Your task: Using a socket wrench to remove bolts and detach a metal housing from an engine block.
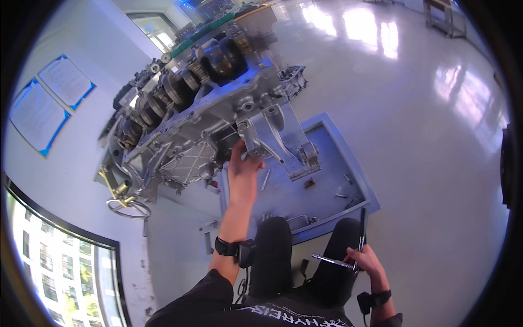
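Note:
An engine block (218, 114) with its crankshaft (169, 90) exposed stands tilted in front of me. My left hand (243, 173) reaches up to a grey metal bracket (250, 139) on the block's near side. The index finger points upward beside it and the other fingers bend around its lower end; the fingertips are partly hidden. Low at the right, over my right thigh, my right hand (368, 260) is closed on a ratchet wrench (363, 231). Its dark handle points up, and a chrome extension bar (332, 261) sticks out to the left.
Below the block lies a grey tray (348, 147) with several small metal parts and a short bar in it. A handwheel (128, 207) sits at the block's left end. Behind stands a bench (256, 19) with more parts. A window (60, 267) is at the lower left.

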Tool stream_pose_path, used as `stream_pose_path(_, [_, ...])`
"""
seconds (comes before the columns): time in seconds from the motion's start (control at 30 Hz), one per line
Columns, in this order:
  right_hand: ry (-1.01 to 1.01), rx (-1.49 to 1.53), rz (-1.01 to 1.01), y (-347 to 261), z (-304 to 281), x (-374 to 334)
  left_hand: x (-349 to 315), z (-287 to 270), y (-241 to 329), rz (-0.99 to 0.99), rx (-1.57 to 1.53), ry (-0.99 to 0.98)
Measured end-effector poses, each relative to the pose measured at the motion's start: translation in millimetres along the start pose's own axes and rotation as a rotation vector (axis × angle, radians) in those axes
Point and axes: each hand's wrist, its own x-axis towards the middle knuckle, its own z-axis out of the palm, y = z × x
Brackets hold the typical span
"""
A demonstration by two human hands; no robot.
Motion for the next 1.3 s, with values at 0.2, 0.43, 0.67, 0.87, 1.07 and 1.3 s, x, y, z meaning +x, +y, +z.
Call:
stream_pose_path(0.2, [-0.214, 0.672, -0.273, -13.3, -0.7, -80.2, 10.5, -18.7, 0.8, 0.076, 0.144, -0.113])
stream_pose_path(0.43, [0.007, 0.806, -0.959, -142.8, 53.7, -92.2, 20.4, -24.0, -8.1, 0.075, 0.020, -0.197])
stream_pose_path(0.67, [-0.178, 0.571, -0.922, -239.1, 67.9, -87.8, 20.7, -25.1, -14.2, 0.004, -0.002, -0.252])
stream_pose_path(0.87, [-0.145, 0.593, -0.768, -266.8, 91.6, -79.8, 24.4, -29.7, -10.9, -0.087, -0.111, -0.288])
stream_pose_path(1.07, [-0.077, 0.696, -0.629, -282.7, 98.2, -75.3, 30.7, -18.6, -6.7, -0.115, -0.262, -0.258])
stream_pose_path(1.3, [-0.132, 0.822, -0.576, -281.5, 81.6, -73.6, 42.2, -25.5, 7.9, -0.282, -0.306, -0.366])
